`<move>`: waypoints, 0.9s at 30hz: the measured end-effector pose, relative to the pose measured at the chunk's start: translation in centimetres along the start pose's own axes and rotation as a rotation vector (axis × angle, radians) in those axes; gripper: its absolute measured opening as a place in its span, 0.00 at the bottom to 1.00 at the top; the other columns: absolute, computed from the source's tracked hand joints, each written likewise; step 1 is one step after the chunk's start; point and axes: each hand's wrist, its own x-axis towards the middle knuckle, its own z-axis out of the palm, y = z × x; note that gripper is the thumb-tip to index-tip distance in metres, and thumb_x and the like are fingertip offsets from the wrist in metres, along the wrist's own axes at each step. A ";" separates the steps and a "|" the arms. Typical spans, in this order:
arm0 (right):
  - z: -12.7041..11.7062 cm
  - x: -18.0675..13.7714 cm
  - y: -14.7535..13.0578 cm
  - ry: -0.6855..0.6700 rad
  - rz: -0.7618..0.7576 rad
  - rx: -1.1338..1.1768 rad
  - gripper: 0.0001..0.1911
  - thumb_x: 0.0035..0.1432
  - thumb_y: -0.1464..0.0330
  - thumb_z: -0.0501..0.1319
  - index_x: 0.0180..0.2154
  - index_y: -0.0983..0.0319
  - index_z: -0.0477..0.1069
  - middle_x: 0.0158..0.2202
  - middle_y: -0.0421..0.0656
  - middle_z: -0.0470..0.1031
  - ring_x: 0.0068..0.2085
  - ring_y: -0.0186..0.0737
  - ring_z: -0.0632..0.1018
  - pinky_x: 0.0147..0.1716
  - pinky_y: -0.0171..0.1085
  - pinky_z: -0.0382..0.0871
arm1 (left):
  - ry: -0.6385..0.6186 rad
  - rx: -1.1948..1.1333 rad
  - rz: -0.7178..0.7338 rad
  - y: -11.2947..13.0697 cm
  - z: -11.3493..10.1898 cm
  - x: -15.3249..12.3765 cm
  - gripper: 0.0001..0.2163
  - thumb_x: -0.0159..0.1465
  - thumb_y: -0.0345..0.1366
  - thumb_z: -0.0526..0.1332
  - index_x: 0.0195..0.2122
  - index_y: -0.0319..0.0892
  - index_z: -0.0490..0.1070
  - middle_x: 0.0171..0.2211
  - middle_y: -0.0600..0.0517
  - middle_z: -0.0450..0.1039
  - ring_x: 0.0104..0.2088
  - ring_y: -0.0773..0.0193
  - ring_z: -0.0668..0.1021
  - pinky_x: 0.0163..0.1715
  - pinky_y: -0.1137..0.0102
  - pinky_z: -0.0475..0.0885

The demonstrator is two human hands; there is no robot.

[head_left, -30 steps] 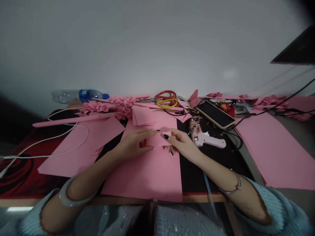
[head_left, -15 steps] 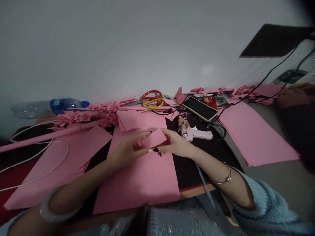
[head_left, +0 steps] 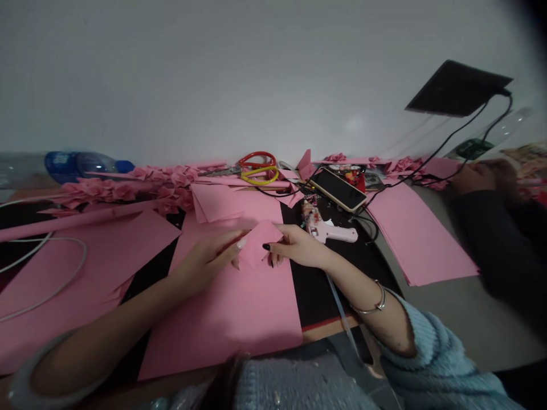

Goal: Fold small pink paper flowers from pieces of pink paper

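A small folded piece of pink paper is held between both my hands above a large pink sheet on the table. My left hand pinches its left side with thumb and fingers. My right hand, with dark nails, grips its right side. A pink glue gun lies just right of my right hand.
Red and yellow scissors, a phone, folded pink paper flowers and a water bottle line the back. More pink sheets lie right. A white cable loops left. Another person's dark sleeve is at the far right.
The view has swung to the right, bringing another person's arm into sight. The small pink piece has been turned and refolded between my hands, now showing a pointed shape.
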 end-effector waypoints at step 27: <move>-0.2 0.1 0.2 -0.024 -0.020 0.016 0.04 0.58 0.72 0.62 0.37 0.64 0.67 0.25 0.38 0.78 0.23 0.31 0.79 0.26 0.30 0.76 | 0.021 0.133 0.049 0.1 -0.2 0.1 0.19 0.71 0.39 0.50 0.24 0.42 0.69 0.23 0.56 0.72 0.25 0.65 0.74 0.29 0.71 0.69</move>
